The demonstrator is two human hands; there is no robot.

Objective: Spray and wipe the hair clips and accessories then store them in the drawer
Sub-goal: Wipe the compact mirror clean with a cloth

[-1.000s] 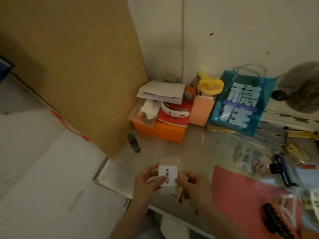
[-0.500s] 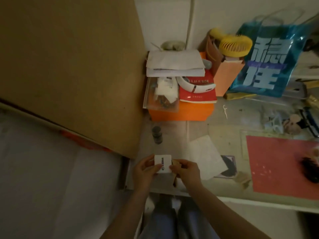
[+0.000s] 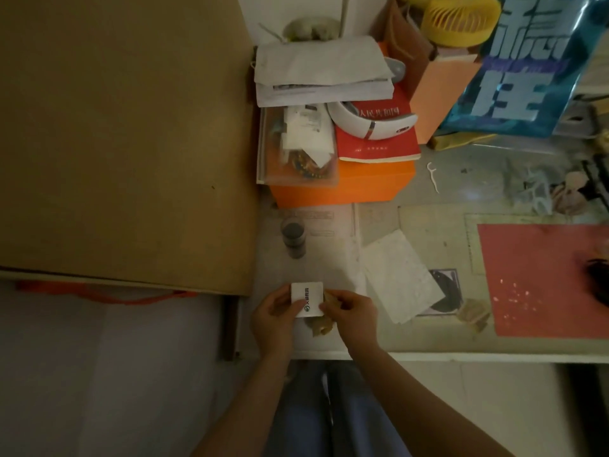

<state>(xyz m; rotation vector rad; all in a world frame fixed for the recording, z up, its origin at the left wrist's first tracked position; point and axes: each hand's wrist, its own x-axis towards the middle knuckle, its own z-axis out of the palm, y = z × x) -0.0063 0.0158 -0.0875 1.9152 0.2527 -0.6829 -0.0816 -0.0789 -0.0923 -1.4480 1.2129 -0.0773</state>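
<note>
We see both hands at the worktop's (image 3: 428, 341) near edge — left hand (image 3: 273, 321) and right hand (image 3: 352, 316) with fingers pinching a small white square packet (image 3: 308, 298). A dark claw hair clip (image 3: 598, 280) lies at three o'clock on the pink mat (image 3: 540, 282).

matt brown cardboard sheet (image 3: 125, 136), glossy plastic bag (image 3: 527, 77)

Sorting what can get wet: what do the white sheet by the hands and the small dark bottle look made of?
White sheet: likely tissue or paper towel, matte, faintly textured, lying flat and thin. Small dark bottle: probably plastic or glass, see-through with dark contents; the dim light leaves it open.
</note>
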